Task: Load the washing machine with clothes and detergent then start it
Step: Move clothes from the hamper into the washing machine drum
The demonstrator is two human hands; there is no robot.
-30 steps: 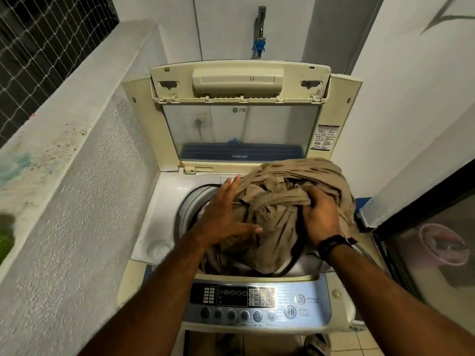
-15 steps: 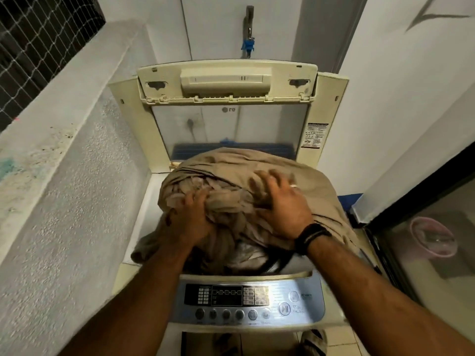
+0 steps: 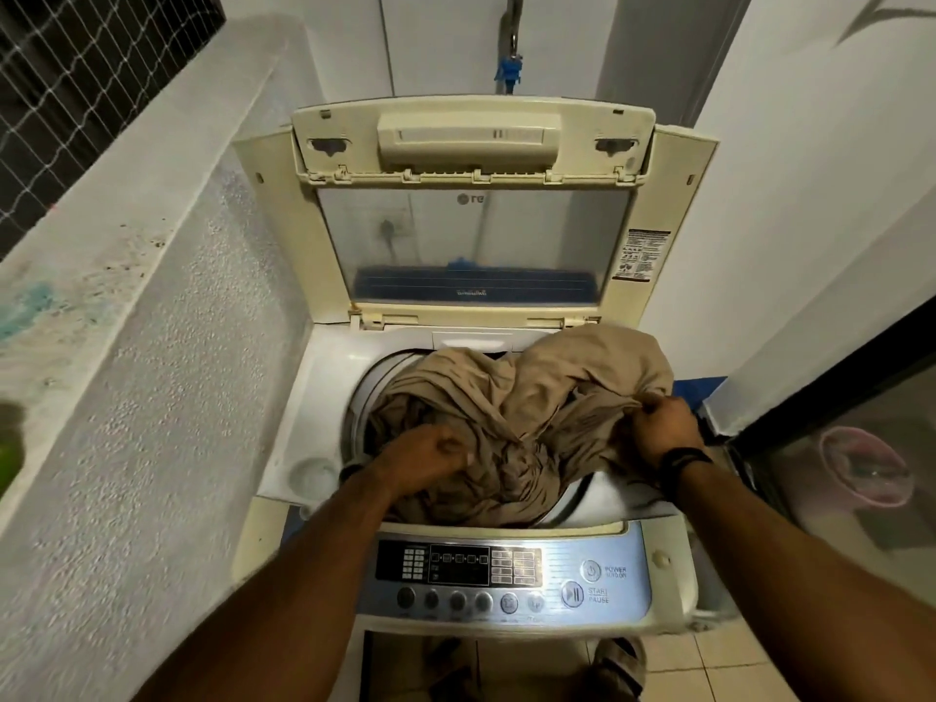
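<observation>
A top-loading washing machine stands in front of me with its lid folded up at the back. A large beige cloth fills the drum opening and drapes over its right rim. My left hand presses down into the cloth at the drum's front left, fingers closed in the fabric. My right hand pinches a fold of the cloth at the right rim. The control panel with the power and start/pause buttons lies below my forearms.
A rough white parapet wall runs close along the left. A tap with a blue fitting hangs behind the lid. A glass door reflecting a pink bowl is at the right. Tiled floor shows below the machine.
The cloth has sunk from a high heap over the opening down into the drum. My left hand pushed lower into it. My right hand moved out to the right rim and gripped a fold.
</observation>
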